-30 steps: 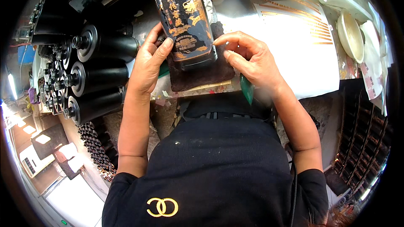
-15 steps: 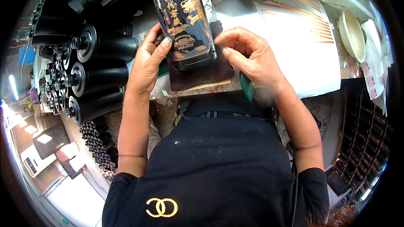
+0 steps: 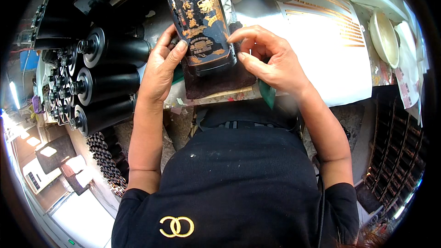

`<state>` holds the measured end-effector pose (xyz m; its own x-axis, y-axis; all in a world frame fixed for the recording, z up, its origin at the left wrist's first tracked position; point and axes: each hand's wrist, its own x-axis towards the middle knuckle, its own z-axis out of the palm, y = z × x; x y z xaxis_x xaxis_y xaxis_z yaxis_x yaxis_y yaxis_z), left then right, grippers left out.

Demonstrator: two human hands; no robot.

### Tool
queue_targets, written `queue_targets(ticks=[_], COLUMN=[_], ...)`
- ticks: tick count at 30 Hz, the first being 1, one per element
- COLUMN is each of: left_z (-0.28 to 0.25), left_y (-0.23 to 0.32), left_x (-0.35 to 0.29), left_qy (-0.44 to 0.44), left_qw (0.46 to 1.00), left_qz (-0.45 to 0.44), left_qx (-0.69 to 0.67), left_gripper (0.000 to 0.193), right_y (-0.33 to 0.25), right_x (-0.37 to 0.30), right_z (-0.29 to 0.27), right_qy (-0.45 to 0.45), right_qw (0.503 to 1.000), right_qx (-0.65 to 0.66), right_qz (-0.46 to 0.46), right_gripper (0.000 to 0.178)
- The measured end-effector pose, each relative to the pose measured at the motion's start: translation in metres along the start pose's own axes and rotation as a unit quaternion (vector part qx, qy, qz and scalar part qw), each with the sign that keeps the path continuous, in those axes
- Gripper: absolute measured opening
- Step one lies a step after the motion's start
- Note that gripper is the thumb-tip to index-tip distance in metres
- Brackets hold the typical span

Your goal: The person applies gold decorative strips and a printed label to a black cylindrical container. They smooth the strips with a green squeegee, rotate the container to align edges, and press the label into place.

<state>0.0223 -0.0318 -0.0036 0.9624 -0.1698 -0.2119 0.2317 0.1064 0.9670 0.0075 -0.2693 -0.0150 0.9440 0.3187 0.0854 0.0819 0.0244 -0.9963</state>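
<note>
Black bottle with gold decoration (image 3: 197,30) is lying tilted at twelve o'clock from the person's torso, its lower end resting over a dark pad (image 3: 216,86). Since a half second ago, the right hand (image 3: 275,62) has been shifting toward nine o'clock, its index fingertip now meeting the bottle's edge at four o'clock; attention seems to be settling on that corner. The left hand (image 3: 158,71) is clasping the bottle at its eight o'clock side, thumb in front. Right thumb and index are standing apart; whether the other fingers are gripping the green piece (image 3: 267,95) below, I cannot tell.
</note>
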Motion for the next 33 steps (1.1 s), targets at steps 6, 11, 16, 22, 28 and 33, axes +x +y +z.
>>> queue_targets(ticks=[6,11,16,22,28,33], left_z=[0.001,-0.004,-0.013,-0.002,-0.003,0.007], left_y=[0.001,-0.004,-0.016,0.010,0.017,0.024], left_x=[0.000,0.003,0.009,0.005,0.030,0.044], left_qy=[-0.001,-0.002,-0.057,-0.060,-0.023,-0.080], left_qw=[1.000,1.000,0.998,0.991,0.997,0.984], left_qz=[-0.002,0.010,-0.003,-0.008,0.001,-0.004], left_qx=[0.001,-0.004,0.016,0.123,-0.073,-0.159], left_gripper=[0.066,0.065,0.071,0.102,0.081,0.065], right_y=[0.009,-0.001,0.010,-0.007,-0.021,-0.013], right_x=[0.005,0.010,0.025,0.027,0.074,0.086], right_z=[-0.007,-0.004,0.000,-0.015,-0.014,-0.005], right_qy=[-0.048,0.006,-0.064,-0.129,-0.087,-0.090], right_qw=[0.996,0.997,0.985,0.963,0.978,0.978], right_qx=[-0.063,-0.019,-0.031,0.051,0.051,0.039], right_qz=[-0.047,0.073,0.154,0.230,0.180,0.186], right_gripper=[0.016,0.026,0.069,0.068,0.055,0.044])
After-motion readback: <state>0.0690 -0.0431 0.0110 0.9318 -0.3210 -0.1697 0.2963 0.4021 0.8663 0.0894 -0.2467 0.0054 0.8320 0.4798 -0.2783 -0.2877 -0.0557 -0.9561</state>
